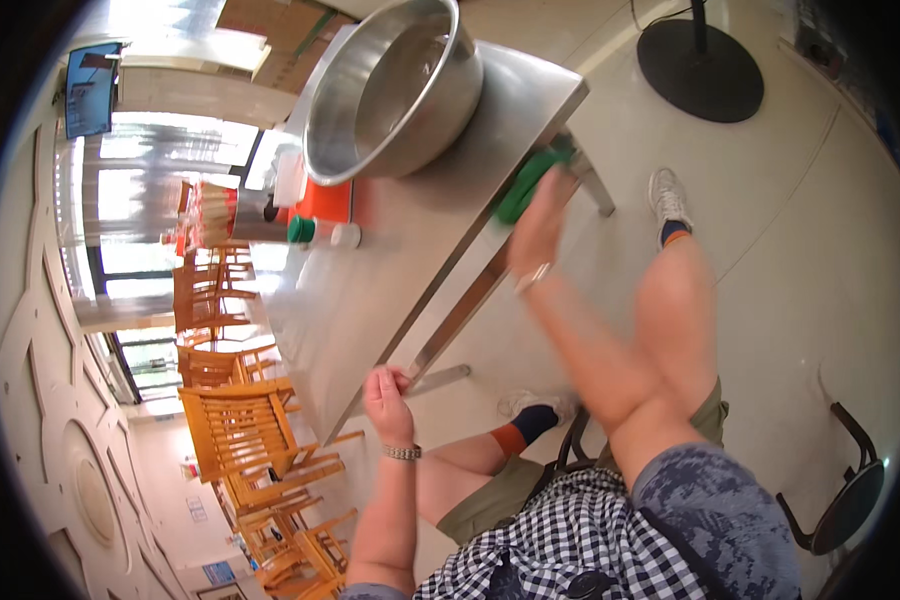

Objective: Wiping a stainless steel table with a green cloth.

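My right hand (541, 225) holds a bunched green cloth (531, 182) against the near side of a stainless steel table (360, 292). Both hand and cloth are motion-blurred. At the table's near edge, further left, is my left hand (388, 397), its fingers curled in and nothing visible in them. Whether it touches the edge, I cannot tell. A large stainless steel basin (450, 112) stands on the table beyond my right hand, with what looks like clear liquid inside.
Behind the basin are an orange-red item (324, 201), a green-capped container (301, 229) and a cardboard box (277, 45). Wooden chairs (240, 427) line the left. A black round stand base (699, 67) and a dark stool (847, 506) are on the floor at right.
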Action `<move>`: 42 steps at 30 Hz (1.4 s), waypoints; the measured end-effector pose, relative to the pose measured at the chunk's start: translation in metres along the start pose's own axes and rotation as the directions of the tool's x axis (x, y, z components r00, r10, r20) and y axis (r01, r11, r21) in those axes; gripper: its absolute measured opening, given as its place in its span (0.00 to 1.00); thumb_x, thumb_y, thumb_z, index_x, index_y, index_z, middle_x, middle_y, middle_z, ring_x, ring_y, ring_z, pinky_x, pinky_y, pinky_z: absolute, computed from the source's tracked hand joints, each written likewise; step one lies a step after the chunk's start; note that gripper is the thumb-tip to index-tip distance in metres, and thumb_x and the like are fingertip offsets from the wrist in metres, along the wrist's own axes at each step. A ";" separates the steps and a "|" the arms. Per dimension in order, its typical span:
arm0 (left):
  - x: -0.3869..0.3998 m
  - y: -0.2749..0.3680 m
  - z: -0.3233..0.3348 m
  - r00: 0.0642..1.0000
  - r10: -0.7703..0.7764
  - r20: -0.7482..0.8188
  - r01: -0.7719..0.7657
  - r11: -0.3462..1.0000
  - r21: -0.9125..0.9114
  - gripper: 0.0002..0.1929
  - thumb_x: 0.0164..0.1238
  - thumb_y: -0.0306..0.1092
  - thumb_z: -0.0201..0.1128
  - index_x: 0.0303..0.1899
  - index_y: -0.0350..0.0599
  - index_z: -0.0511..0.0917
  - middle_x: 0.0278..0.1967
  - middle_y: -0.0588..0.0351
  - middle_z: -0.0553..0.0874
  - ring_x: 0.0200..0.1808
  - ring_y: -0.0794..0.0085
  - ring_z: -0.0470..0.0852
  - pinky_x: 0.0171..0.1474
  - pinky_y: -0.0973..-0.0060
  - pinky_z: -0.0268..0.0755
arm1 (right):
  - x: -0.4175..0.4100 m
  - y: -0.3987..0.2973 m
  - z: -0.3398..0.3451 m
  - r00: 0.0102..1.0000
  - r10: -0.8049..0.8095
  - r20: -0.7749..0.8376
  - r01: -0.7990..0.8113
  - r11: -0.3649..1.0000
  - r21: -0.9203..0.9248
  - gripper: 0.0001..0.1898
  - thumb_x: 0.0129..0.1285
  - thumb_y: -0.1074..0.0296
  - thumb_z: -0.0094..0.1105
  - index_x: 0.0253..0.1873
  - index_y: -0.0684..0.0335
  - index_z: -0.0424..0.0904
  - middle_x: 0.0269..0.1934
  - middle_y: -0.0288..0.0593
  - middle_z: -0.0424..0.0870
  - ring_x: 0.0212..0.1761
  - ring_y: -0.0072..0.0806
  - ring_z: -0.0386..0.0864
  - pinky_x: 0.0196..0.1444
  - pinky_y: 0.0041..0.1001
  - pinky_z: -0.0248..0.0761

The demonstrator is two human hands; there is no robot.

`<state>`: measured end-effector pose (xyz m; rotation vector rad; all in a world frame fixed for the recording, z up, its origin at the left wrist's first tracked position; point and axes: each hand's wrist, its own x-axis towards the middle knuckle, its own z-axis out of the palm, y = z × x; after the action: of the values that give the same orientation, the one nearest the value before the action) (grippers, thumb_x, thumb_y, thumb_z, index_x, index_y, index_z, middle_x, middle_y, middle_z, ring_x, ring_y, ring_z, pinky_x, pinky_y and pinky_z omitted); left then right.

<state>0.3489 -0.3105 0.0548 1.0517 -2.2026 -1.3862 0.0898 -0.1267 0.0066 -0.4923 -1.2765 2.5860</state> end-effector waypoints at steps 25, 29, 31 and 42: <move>0.100 0.069 -0.002 0.676 0.400 0.619 -0.735 0.302 0.607 0.32 0.71 0.44 0.46 0.73 0.44 0.56 0.75 0.45 0.55 0.76 0.51 0.51 0.75 0.54 0.38 | -0.110 0.073 0.015 0.829 0.553 0.085 -0.553 0.787 0.273 0.27 0.79 0.47 0.29 0.63 0.64 0.68 0.57 0.40 0.73 0.60 0.26 0.68 0.68 0.28 0.58; 0.098 0.079 0.004 0.652 0.431 0.623 -0.754 0.283 0.593 0.32 0.71 0.44 0.46 0.73 0.43 0.56 0.75 0.45 0.55 0.76 0.51 0.52 0.75 0.54 0.39 | -0.029 0.025 0.010 0.980 0.196 -0.019 -0.182 0.938 0.296 0.24 0.78 0.48 0.32 0.59 0.63 0.69 0.53 0.39 0.73 0.54 0.28 0.70 0.62 0.28 0.62; 0.103 0.074 0.002 0.620 0.460 0.635 -0.776 0.247 0.580 0.31 0.71 0.43 0.46 0.73 0.43 0.57 0.75 0.45 0.56 0.75 0.51 0.53 0.75 0.54 0.40 | -0.048 0.047 0.015 0.986 0.149 -0.078 -0.130 0.969 0.208 0.25 0.78 0.49 0.30 0.62 0.66 0.65 0.57 0.44 0.68 0.59 0.33 0.65 0.66 0.30 0.56; 0.094 0.077 0.001 0.657 0.454 0.602 -0.749 0.295 0.594 0.31 0.70 0.44 0.46 0.73 0.46 0.57 0.75 0.46 0.57 0.75 0.52 0.53 0.75 0.54 0.40 | -0.041 0.037 0.004 0.987 0.159 -0.025 -0.152 0.973 0.171 0.33 0.77 0.44 0.30 0.70 0.70 0.58 0.68 0.51 0.64 0.66 0.40 0.65 0.68 0.33 0.56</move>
<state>0.2529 -0.3593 0.1123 -0.0215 -3.0929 -0.0862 0.1238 -0.1659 -0.0126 -0.6284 -1.0324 2.7676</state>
